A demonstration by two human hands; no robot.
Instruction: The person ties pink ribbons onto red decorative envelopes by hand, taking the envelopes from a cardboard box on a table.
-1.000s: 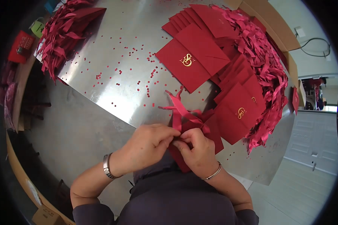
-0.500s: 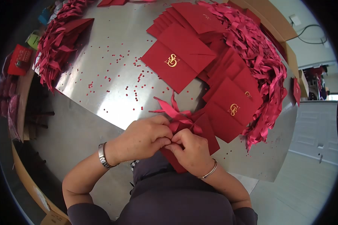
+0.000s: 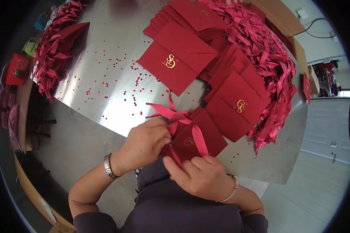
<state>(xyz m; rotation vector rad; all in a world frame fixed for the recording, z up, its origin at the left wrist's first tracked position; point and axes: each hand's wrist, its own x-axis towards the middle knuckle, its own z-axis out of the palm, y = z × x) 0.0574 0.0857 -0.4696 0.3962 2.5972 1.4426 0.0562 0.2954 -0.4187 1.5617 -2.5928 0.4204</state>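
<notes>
A flat red gift bag (image 3: 212, 134) with a faint monogram lies at the table's near edge, close to my body. Pink ribbon (image 3: 198, 139) runs across its face, with loose ends (image 3: 161, 110) sticking out past its far left side. My left hand (image 3: 146, 141), wearing a watch, is closed at the bag's left edge, thumb pressed near the ribbon. Lower right, my right hand (image 3: 200, 176) has its fingers curled over the ribbon strands, which run down into it. What lies under its fingers is hidden.
Red bags with gold monograms (image 3: 169, 62) are piled beyond my hands, and a heap of ribboned ones (image 3: 278, 73) lines the right side. Another ribboned heap (image 3: 52, 54) sits far left. Red paper dots (image 3: 138, 81) litter the metal table (image 3: 116, 105). Another person's fingers (image 3: 233, 1) show at the top.
My hands were together over the bag; now they are apart. The right hand has moved down and right, drawing ribbon over the bag, and the bag's monogram now shows.
</notes>
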